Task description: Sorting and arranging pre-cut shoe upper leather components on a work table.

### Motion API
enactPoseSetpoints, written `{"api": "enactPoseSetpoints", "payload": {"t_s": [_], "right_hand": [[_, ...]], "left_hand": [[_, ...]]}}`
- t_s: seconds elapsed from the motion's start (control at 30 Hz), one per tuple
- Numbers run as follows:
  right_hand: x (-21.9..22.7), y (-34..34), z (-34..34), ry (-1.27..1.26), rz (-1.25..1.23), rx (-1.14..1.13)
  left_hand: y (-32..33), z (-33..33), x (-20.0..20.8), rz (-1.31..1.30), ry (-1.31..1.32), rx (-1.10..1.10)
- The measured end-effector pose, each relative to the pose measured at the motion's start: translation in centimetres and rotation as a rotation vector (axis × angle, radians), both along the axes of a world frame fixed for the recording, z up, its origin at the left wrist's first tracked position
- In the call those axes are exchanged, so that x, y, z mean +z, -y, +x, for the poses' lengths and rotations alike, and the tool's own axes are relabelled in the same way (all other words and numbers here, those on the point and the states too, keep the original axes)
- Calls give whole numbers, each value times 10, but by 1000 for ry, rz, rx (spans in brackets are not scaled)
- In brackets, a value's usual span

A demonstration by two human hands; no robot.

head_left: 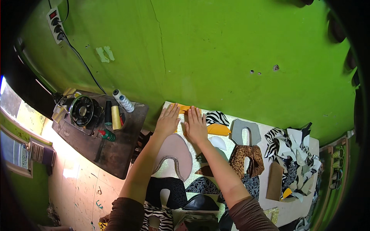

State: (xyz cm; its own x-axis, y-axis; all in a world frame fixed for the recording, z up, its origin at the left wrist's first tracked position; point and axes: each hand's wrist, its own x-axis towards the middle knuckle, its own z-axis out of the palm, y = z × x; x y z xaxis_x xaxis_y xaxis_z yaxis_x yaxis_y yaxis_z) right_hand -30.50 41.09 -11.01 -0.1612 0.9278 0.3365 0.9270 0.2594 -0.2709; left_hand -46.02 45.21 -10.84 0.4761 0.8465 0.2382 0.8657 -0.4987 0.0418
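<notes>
At the far edge of the pale table, both my hands lie flat with fingers stretched forward. My left hand and my right hand rest on either side of an orange-yellow cut piece, touching it; their fingers hide part of it. Right of my right hand are a zebra-striped piece and an orange half-round piece. Stacked pink U-shaped pieces lie nearer, between my forearms. A grey U-shaped piece and brown patterned U-shaped pieces lie further right.
On the left, a dark worktable bears a sewing machine, thread cones and a green bottle. A heap of fabric scraps covers the table's right part. Black U-shaped pieces lie near. The green wall borders the far edge.
</notes>
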Motion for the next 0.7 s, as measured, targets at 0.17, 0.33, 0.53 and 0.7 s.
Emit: {"api": "enactPoseSetpoints", "payload": {"t_s": [0.17, 0.33, 0.53, 0.7], "right_hand": [[-15, -13, -5, 60, -179, -91], [-19, -18, -8, 65, -205, -114], [-9, -14, -4, 102, -222, -117], [25, 21, 17, 21, -1, -36]], "left_hand": [[-5, -5, -9, -13, -48, 12], [-10, -7, -12, 85, -8, -9], [-6, 1, 0, 56, -75, 31], [33, 22, 29, 169, -89, 5]]}}
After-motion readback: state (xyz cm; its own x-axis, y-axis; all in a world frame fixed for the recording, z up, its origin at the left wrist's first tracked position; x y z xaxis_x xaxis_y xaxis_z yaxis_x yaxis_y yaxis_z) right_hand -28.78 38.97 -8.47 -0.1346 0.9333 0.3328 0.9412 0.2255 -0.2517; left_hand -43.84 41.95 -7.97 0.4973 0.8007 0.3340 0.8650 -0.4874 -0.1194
